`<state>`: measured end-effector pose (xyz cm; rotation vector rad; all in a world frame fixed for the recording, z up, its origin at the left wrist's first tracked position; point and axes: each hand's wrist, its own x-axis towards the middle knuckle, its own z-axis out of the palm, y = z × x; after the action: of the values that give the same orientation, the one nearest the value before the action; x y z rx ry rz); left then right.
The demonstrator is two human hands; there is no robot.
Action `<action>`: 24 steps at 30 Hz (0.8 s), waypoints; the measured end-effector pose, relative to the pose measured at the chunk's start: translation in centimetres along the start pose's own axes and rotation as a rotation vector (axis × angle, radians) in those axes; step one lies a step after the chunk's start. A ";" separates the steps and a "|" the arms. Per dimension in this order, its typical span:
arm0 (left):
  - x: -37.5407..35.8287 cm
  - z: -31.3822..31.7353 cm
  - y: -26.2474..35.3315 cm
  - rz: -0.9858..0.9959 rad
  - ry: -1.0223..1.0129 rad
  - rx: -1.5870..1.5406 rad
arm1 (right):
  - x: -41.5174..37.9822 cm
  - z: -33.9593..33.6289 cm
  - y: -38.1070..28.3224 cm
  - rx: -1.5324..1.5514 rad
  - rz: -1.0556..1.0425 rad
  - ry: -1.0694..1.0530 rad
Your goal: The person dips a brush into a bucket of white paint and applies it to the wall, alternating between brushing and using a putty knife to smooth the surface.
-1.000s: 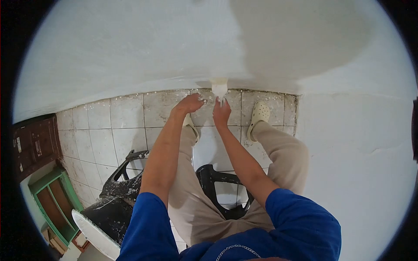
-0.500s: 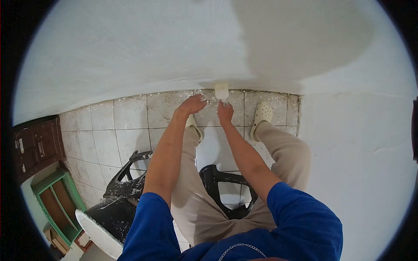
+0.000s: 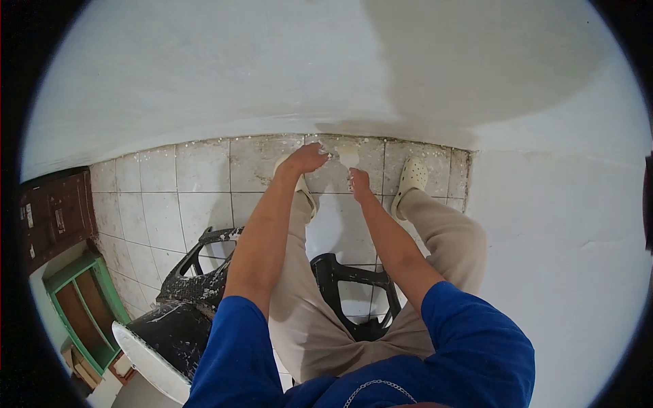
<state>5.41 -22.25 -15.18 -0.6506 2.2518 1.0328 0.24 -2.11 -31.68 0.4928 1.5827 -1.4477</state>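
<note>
My right hand [image 3: 359, 183] is closed round the handle of a wide pale brush [image 3: 348, 155], whose head is over the floor tiles just short of the wall's foot. To its left, my left hand [image 3: 309, 158] is held low near the wall base, fingers curled, with white material at the fingertips too small to name. White smears mark both hands. The white wall [image 3: 238, 75] rises beyond them.
Speckled floor tiles [image 3: 203, 166] run along the wall. Cream clogs [image 3: 413, 178] are on my feet. Black plastic stools [image 3: 360, 279] stand beneath and left of me, with a paint-stained black bucket [image 3: 170, 336]. A green frame [image 3: 88, 309] lies at far left.
The brush and my right hand have drawn back slightly from the wall's foot. My left hand has shifted a little to the right.
</note>
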 end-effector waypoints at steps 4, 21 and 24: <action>-0.7 -0.7 1.2 -0.035 -0.015 -0.080 | 3.5 1.0 -0.2 0.058 0.126 -0.048; 0.0 0.5 0.2 0.100 0.155 -0.133 | -4.8 5.2 -5.6 0.315 -0.240 -0.012; -0.6 -0.9 0.8 -0.027 -0.002 -0.151 | -8.5 5.2 -5.3 0.298 -0.264 0.023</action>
<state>5.12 -22.36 -13.89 -0.7402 2.1721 1.1981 2.18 -5.88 -21.18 0.4846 1.4977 -1.9006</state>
